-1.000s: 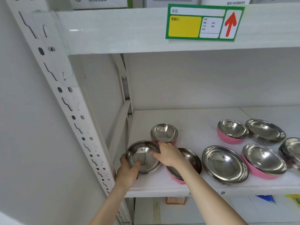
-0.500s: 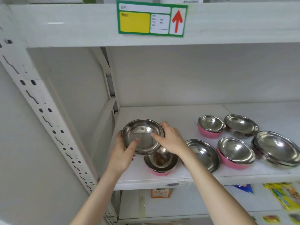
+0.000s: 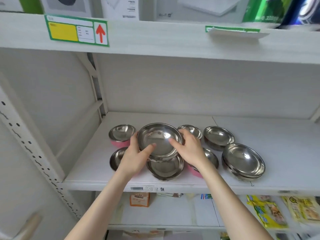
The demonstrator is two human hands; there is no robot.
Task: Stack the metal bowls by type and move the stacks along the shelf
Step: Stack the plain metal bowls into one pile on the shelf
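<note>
1. Your left hand (image 3: 133,160) and right hand (image 3: 190,149) both grip the top bowl (image 3: 160,139). Your thumbs lie inside it and your fingers curl round its outer wall.
2. The top bowl is tilted toward you. Its lower edge is right over a plain bowl (image 3: 165,168) near the front of the shelf (image 3: 277,144); you cannot tell whether the two touch.
3. Left of the top bowl, a pink bowl (image 3: 122,134) sits at the back. Nearer the front is a dark bowl (image 3: 116,158), half hidden by your left hand.
4. Right of the top bowl, a small bowl (image 3: 192,130) shows behind your right hand, and a pink-sided bowl (image 3: 210,157) sits under that wrist.
5. Further right of the top bowl, a lone bowl (image 3: 218,137) stands at the back. A stack (image 3: 243,160) of steel bowls stands nearer the front.
</note>
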